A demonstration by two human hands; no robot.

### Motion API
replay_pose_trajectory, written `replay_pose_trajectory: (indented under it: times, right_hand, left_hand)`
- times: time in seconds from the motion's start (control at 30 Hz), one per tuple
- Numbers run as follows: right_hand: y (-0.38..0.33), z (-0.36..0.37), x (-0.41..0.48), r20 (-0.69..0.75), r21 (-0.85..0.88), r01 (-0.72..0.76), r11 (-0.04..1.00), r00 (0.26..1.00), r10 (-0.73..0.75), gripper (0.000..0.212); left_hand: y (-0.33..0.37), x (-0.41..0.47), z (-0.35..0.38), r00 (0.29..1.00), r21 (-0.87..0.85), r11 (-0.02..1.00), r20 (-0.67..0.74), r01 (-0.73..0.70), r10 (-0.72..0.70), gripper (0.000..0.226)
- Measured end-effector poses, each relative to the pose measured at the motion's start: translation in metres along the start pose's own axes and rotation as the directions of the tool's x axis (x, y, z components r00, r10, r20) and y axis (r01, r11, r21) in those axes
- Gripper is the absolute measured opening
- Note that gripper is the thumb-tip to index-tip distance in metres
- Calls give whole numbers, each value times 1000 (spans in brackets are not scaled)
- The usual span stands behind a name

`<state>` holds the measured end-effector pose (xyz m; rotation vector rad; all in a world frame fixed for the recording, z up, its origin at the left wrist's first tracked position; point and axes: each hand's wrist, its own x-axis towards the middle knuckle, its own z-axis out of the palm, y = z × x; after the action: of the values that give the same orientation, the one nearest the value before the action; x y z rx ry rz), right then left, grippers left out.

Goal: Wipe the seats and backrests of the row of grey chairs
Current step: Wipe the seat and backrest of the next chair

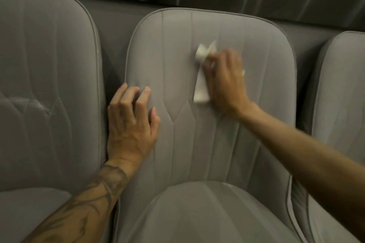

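The middle grey chair's backrest (227,134) carries a crumpled white cloth (201,85), held against it by the right hand (225,79). The left hand (130,124) rests on the backrest's left edge, beside the neighbouring chair (49,85). The seat cushion (197,215) lies below both hands.

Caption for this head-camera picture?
Right hand wipes middle chair's backrest with a white cloth; left hand rests on it.

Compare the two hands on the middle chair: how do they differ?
The left hand rests bare on the left edge of the middle backrest, fingers spread; the right hand holds a white cloth higher up. The left hand looks sharp, the right hand blurred. Both touch the same backrest.
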<state>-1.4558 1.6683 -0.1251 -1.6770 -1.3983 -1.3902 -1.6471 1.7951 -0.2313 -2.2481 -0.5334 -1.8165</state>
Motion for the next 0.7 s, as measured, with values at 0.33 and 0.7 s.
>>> replay_pose_trajectory:
  times: [0.33, 0.7]
  right_hand:
    - [-47, -2, -65, 192, 86, 138, 987, 969, -152, 13]
    - [-74, 21, 6, -61, 75, -190, 979, 979, 195, 19]
  left_hand:
    - [1, 0, 0, 1000, 23, 1000, 15, -3, 3, 43]
    - [1, 0, -2, 1000, 14, 1000, 0, -5, 5, 43]
